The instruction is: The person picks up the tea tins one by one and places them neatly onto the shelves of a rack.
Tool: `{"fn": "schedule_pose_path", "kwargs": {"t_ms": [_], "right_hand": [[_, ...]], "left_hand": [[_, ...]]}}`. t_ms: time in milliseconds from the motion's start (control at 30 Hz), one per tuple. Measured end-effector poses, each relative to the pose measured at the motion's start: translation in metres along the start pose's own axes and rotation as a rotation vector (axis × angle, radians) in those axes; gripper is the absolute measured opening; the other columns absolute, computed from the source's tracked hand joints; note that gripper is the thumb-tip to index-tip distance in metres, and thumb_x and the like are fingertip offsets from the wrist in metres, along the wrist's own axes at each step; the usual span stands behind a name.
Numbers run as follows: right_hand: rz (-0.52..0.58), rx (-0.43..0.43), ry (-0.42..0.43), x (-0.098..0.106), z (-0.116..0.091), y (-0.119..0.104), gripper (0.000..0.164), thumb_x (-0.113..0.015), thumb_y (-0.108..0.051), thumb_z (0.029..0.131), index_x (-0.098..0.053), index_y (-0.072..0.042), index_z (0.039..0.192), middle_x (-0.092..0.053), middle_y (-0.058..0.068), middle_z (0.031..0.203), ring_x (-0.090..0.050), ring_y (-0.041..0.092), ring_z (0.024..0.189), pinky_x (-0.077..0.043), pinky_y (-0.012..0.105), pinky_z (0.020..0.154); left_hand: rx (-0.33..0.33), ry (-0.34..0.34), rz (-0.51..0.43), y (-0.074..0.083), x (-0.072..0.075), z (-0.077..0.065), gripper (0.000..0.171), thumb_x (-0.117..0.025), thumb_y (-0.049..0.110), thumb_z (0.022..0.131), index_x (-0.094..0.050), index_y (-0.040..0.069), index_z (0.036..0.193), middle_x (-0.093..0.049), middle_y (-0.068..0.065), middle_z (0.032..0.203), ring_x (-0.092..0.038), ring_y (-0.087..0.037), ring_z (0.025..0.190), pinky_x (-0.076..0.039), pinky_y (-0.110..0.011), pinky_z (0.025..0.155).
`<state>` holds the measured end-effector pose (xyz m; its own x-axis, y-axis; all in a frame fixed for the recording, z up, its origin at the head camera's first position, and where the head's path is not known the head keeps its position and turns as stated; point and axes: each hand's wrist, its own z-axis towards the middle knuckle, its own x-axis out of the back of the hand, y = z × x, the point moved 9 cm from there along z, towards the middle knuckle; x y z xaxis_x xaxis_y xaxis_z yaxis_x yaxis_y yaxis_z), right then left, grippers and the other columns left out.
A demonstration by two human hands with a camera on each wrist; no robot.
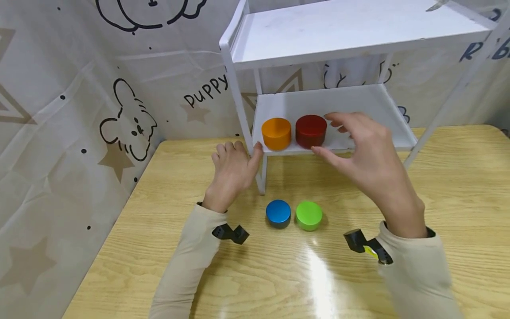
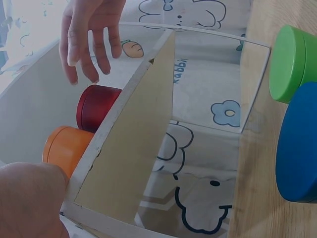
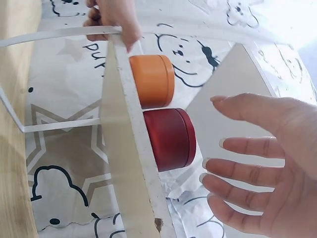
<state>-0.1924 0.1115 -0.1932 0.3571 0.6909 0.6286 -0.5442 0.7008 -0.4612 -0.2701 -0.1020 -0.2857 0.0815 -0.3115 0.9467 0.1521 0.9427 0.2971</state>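
A dark red round tin [image 1: 311, 132] stands on the lower board of a white two-tier rack [image 1: 287, 99]. An orange round tin [image 1: 276, 134] sits just left of it. My right hand [image 1: 366, 153] is beside the red tin, thumb and fingers spread; in the right wrist view a gap shows between the fingertips [image 3: 205, 163] and the tin. With my left hand [image 1: 235, 170] I hold the rack at its front left corner, the thumb against the post and the fingers bent on the outer side.
On the wooden table [image 1: 179, 266] in front of the rack, a blue round tin [image 1: 278, 212] and a green round tin [image 1: 309, 215] stand side by side. The rack's upper board [image 1: 338, 31] overhangs the lower one. A printed cloth [image 1: 71, 146] hangs behind and to the left.
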Motion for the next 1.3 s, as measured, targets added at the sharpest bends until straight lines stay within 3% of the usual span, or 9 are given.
{"fn": "schedule_pose_path", "kwargs": {"t_ms": [233, 433, 600, 800, 933, 1167, 1300], "right_hand": [[0.021, 0.048, -0.06, -0.008, -0.014, -0.005, 0.052, -0.082, -0.01, 0.075, -0.061, 0.001, 0.121, -0.065, 0.018, 0.112, -0.059, 0.033, 0.097, -0.046, 0.046, 0.084], [0.022, 0.053, -0.144, -0.019, -0.032, -0.007, 0.054, -0.083, -0.012, 0.075, -0.061, -0.001, 0.123, -0.063, 0.015, 0.117, -0.059, 0.032, 0.106, -0.047, 0.048, 0.089], [-0.016, 0.009, -0.246, -0.036, -0.045, 0.004, 0.056, -0.081, -0.02, 0.078, -0.059, 0.0, 0.125, -0.06, 0.018, 0.123, -0.056, 0.036, 0.113, -0.045, 0.051, 0.093], [-0.071, 0.008, -0.367, -0.059, -0.067, 0.021, 0.058, -0.081, -0.027, 0.078, -0.059, 0.002, 0.123, -0.062, 0.019, 0.118, -0.06, 0.038, 0.107, -0.048, 0.05, 0.088], [-0.096, 0.008, -0.38, -0.071, -0.081, 0.03, 0.06, -0.082, -0.028, 0.076, -0.06, 0.003, 0.122, -0.063, 0.019, 0.115, -0.062, 0.038, 0.102, -0.05, 0.05, 0.085], [-0.137, -0.116, -0.392, -0.096, -0.107, 0.037, 0.068, -0.084, -0.03, 0.073, -0.057, 0.004, 0.125, -0.062, 0.024, 0.117, -0.06, 0.042, 0.105, -0.049, 0.055, 0.085], [-0.164, -0.138, -0.389, -0.106, -0.111, 0.033, 0.075, -0.085, -0.033, 0.071, -0.054, 0.005, 0.128, -0.061, 0.025, 0.117, -0.059, 0.043, 0.106, -0.048, 0.057, 0.083]], "left_hand": [[-0.007, -0.006, -0.004, 0.001, -0.001, 0.0, 0.061, -0.02, 0.052, 0.099, -0.048, -0.001, 0.089, -0.041, -0.017, 0.09, -0.034, -0.034, 0.087, -0.025, -0.042, 0.075], [-0.004, -0.012, 0.009, 0.002, 0.0, 0.002, 0.062, -0.018, 0.053, 0.099, -0.047, -0.002, 0.091, -0.041, -0.017, 0.091, -0.034, -0.035, 0.088, -0.026, -0.044, 0.077], [-0.006, -0.01, 0.005, 0.003, 0.001, 0.003, 0.061, -0.019, 0.052, 0.099, -0.048, -0.001, 0.09, -0.041, -0.017, 0.09, -0.034, -0.035, 0.088, -0.026, -0.044, 0.077], [-0.002, -0.007, -0.006, 0.002, -0.001, 0.0, 0.061, -0.019, 0.051, 0.099, -0.048, -0.002, 0.089, -0.041, -0.017, 0.089, -0.035, -0.035, 0.086, -0.026, -0.043, 0.076], [-0.005, 0.002, -0.016, 0.001, 0.0, 0.0, 0.061, -0.019, 0.051, 0.099, -0.047, -0.002, 0.088, -0.041, -0.017, 0.088, -0.034, -0.035, 0.085, -0.025, -0.043, 0.076], [-0.006, -0.005, -0.012, 0.0, -0.001, 0.001, 0.061, -0.018, 0.052, 0.099, -0.047, -0.001, 0.088, -0.041, -0.017, 0.089, -0.034, -0.034, 0.085, -0.025, -0.043, 0.076], [-0.002, -0.006, -0.008, 0.0, -0.002, 0.0, 0.061, -0.018, 0.051, 0.099, -0.047, -0.001, 0.087, -0.041, -0.017, 0.089, -0.034, -0.034, 0.086, -0.025, -0.043, 0.076]]}}
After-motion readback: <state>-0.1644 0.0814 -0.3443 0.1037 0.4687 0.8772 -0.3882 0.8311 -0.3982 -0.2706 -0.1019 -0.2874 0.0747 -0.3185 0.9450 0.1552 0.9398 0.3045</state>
